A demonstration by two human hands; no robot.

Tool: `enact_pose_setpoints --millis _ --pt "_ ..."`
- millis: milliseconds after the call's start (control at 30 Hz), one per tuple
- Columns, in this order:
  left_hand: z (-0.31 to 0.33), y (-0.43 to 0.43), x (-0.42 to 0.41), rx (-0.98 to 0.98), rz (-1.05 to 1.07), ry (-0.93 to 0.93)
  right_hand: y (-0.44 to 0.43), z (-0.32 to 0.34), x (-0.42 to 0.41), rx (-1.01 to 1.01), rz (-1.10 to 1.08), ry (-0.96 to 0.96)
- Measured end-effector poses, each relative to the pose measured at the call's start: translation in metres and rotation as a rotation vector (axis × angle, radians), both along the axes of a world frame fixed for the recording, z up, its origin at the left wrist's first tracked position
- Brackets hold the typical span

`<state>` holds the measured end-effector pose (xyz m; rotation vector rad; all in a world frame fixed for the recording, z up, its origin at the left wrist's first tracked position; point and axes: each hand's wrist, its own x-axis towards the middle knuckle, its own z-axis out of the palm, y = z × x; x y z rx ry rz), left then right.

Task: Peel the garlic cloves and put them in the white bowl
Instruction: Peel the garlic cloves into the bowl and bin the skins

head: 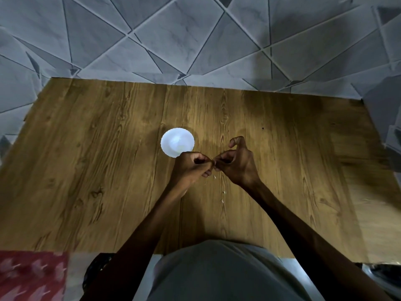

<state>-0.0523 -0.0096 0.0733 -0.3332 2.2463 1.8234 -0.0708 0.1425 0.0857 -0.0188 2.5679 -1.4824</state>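
- Spanning the upper part of the frame, a floor [195, 40] of grey marbled tiles cut into triangles and slanted shapes.
- Wood-grain worktop [86, 159], filling the middle of the frame from left to right edge.
- Grey garment [217, 274] on the person's torso, bottom centre, with both bare forearms reaching up from it.
- Red patterned cloth [30, 276], lower left corner, below the worktop's near edge.
- Right hand [236, 164], just right of centre: thumb and first fingers pinch the garlic clove, the other fingers curled and raised above.
- Left hand [192, 167], at centre, fingers curled inward, fingertips meeting those of the right hand and gripping the same clove.
- White bowl [165, 137], scalloped rim, standing on the worktop just above and left of the left hand; its contents are washed out and cannot be told.
- Garlic clove [213, 164], held between the two hands above the worktop, almost wholly hidden by the fingertips.
- Peel flakes [215, 176], pale specks scattered on the worktop below the hands.
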Motion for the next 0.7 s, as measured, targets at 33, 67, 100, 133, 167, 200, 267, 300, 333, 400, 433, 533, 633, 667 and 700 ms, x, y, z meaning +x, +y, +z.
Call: enact_pose_setpoints --millis 33,67,100,133,167,200,267,300,333,400,433,533,633,667,700 --pt "-0.0006 -0.0003 0.0003 0.024 0.010 -0.008 -0.0003 -0.0002 -0.0003 -0.003 -0.002 0.003" --pt "-0.0012 -0.0008 0.0006 0.042 0.018 -0.015 -0.0006 -0.0007 -0.0007 -0.006 -0.004 0.006" --pt "-0.0020 -0.0013 0.0010 0.054 0.024 -0.019 -0.0006 -0.0009 -0.0010 -0.008 -0.005 0.010" --pt "-0.0026 -0.0018 0.0014 0.065 0.027 -0.019 -0.0004 -0.0009 -0.0014 -0.008 -0.005 0.010" --pt "-0.0031 -0.0023 0.0019 0.077 0.029 -0.013 0.0001 -0.0003 -0.0017 -0.008 -0.006 0.008" --pt "-0.0033 -0.0028 0.0024 0.085 0.027 -0.005 0.0008 0.0002 -0.0021 -0.009 -0.008 0.004" --pt "-0.0027 -0.0039 0.0029 0.079 0.007 0.012 0.0022 0.0009 -0.0024 -0.014 -0.003 -0.003" --pt "-0.0026 -0.0043 0.0029 0.067 -0.005 0.019 0.0027 0.0009 -0.0022 -0.012 0.002 -0.005" --pt "-0.0024 -0.0046 0.0030 0.054 -0.015 0.026 0.0031 0.0005 -0.0020 -0.011 0.003 -0.010" --pt "-0.0020 -0.0045 0.0031 0.027 -0.025 0.028 0.0033 0.0004 -0.0015 -0.026 -0.001 -0.023" --pt "-0.0018 -0.0044 0.0031 0.018 -0.026 0.029 0.0031 0.0004 -0.0014 -0.035 -0.003 -0.030" --pt "-0.0016 -0.0026 0.0032 0.003 -0.014 0.025 0.0022 0.0007 -0.0012 -0.044 0.000 -0.044" --pt "-0.0017 -0.0006 0.0036 -0.016 0.004 0.015 0.0020 0.0006 -0.0003 -0.039 0.012 -0.043" --pt "-0.0020 -0.0004 0.0037 -0.016 0.008 0.012 0.0019 0.0002 -0.0003 -0.039 0.015 -0.045" --pt "-0.0024 -0.0003 0.0037 -0.016 0.009 0.010 0.0021 -0.0003 -0.0003 -0.042 0.017 -0.050"
